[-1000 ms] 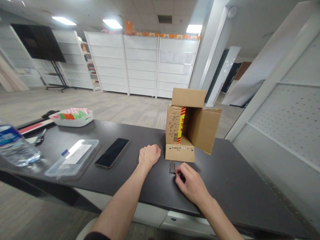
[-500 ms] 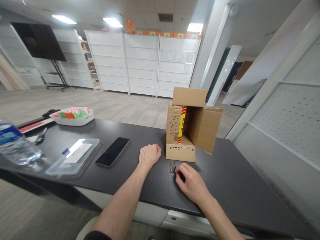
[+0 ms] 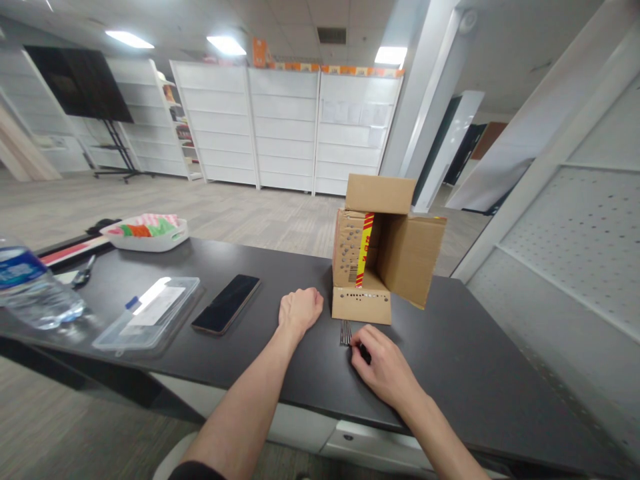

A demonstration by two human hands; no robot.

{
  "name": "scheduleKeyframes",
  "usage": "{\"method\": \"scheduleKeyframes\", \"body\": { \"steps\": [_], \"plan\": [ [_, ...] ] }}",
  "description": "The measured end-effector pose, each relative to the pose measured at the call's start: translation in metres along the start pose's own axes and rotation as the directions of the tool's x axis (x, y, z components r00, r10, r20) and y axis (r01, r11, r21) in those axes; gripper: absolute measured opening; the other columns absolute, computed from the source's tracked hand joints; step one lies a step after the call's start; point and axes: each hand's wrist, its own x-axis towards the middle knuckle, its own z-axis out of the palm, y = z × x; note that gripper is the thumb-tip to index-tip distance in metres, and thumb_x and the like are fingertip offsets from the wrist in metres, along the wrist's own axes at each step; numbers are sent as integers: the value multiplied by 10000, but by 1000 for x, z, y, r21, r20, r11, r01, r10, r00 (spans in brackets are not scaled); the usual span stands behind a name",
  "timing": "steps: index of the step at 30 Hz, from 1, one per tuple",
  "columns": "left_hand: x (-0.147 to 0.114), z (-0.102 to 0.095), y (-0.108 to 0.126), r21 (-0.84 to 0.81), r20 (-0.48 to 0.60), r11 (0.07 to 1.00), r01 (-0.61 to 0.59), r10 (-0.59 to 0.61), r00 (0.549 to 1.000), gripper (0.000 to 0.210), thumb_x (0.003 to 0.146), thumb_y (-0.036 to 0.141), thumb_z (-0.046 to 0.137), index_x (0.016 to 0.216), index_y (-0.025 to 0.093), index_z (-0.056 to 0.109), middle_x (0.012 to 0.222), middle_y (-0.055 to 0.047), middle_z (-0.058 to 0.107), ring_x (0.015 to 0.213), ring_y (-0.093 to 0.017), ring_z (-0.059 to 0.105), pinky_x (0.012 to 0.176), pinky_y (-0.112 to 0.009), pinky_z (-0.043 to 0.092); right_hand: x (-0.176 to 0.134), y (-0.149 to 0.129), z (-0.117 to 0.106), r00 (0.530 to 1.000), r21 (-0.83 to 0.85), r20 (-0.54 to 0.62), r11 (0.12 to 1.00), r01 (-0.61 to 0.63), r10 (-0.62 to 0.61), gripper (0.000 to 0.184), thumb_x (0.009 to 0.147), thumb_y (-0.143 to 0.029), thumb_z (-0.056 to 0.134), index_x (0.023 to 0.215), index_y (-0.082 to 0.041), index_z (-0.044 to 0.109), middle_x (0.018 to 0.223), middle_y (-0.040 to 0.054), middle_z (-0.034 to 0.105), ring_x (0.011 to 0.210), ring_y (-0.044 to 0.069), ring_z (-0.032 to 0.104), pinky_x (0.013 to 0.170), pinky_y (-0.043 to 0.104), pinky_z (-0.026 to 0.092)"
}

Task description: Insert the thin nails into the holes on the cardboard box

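My left hand (image 3: 301, 309) rests on the dark table as a closed fist, left of the cardboard box; its fingers curl under, so anything inside is hidden. Several thin metal rods (image 3: 345, 332) lie side by side in a row just in front of the box's lower flap. At the row's right edge, my right hand (image 3: 379, 363) has thumb and forefinger pinched together, touching or nearly touching the rods. What sits between those fingertips is too small to make out. The open cardboard box (image 3: 349, 247) faces me, with holes and dark metal spots on its left flap and lower flap.
Left of my fist, a phone (image 3: 227, 305) lies on the table (image 3: 450, 373). Beyond it are a clear plastic case (image 3: 175, 307), a water bottle (image 3: 35, 293) and a white basket (image 3: 150, 243) with colourful packaging. A perforated white panel (image 3: 580, 253) stands at the right.
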Motion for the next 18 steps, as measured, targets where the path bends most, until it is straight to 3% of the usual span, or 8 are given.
{"method": "scheduleKeyframes", "body": {
  "steps": [18],
  "plan": [
    [0, -1, 1, 4, -14, 1000, -5, 5, 1000, 453, 887, 393, 280, 922, 201, 688, 906, -138, 699, 861, -276, 669, 740, -359, 475, 1, -2, -2, 1000, 17, -1, 1000, -21, 21, 110, 841, -132, 456, 836, -211, 533, 846, 21, 561, 792, 160, 542, 719, 259, 420]
  ]
}}
